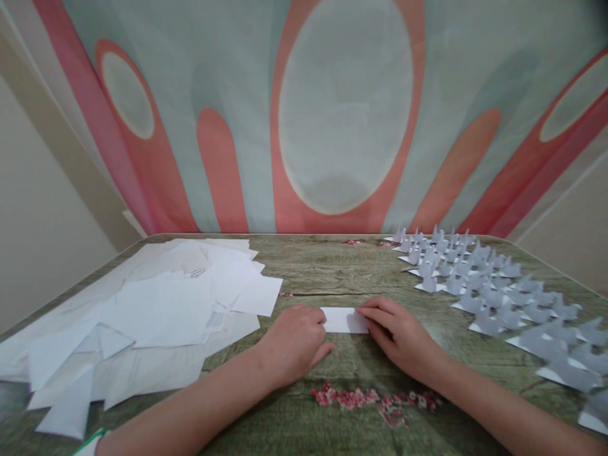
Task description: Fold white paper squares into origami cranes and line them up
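Note:
A small folded strip of white paper (pixel 346 320) lies across the middle of the table, between my two hands. My left hand (pixel 300 339) has its fingers curled over the strip's left end, with the thumb lower down and apart from the paper. At the right end, my right hand (pixel 398 330) pinches the paper between thumb and fingers. The fingertips of my left hand are partly hidden behind its knuckles.
A wide heap of white paper sheets (pixel 161 310) covers the left of the table. Several rows of folded white paper figures (pixel 489 285) stand at the right. The wood-patterned tabletop (pixel 313 259) bears printed pink blossoms (pixel 351 397). Behind it hangs a patterned backdrop (pixel 256 126).

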`<state>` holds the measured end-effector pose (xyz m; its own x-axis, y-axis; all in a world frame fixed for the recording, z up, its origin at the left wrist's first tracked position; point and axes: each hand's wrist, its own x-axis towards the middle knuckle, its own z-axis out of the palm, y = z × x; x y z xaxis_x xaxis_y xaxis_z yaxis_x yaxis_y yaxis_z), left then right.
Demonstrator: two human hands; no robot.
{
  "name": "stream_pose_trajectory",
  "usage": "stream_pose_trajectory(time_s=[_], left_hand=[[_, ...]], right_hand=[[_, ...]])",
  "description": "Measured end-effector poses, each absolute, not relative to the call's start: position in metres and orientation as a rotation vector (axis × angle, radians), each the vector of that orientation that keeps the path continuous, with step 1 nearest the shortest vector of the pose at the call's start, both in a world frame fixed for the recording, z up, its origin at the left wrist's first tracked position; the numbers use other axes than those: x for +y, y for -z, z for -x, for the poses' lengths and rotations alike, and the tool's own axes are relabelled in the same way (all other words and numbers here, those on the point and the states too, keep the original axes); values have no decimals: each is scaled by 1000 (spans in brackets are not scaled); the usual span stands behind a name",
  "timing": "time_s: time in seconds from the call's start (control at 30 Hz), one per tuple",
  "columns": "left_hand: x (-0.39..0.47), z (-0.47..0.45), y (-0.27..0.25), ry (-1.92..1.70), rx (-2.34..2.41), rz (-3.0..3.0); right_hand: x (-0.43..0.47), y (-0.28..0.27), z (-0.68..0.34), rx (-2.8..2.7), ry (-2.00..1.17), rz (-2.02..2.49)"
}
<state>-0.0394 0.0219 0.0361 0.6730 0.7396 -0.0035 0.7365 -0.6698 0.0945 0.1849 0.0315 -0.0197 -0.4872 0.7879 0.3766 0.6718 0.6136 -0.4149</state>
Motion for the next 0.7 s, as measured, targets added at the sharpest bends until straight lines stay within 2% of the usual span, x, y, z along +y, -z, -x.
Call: stream_pose_trajectory(time_s=[0.3, 0.7], left_hand=[[38, 48, -7, -566, 1278, -2514], [40, 45, 0, -703, 1137, -2335]], right_hand=[[34, 26, -182, -2252, -404, 1222], [32, 27, -184, -2174, -477, 1196]])
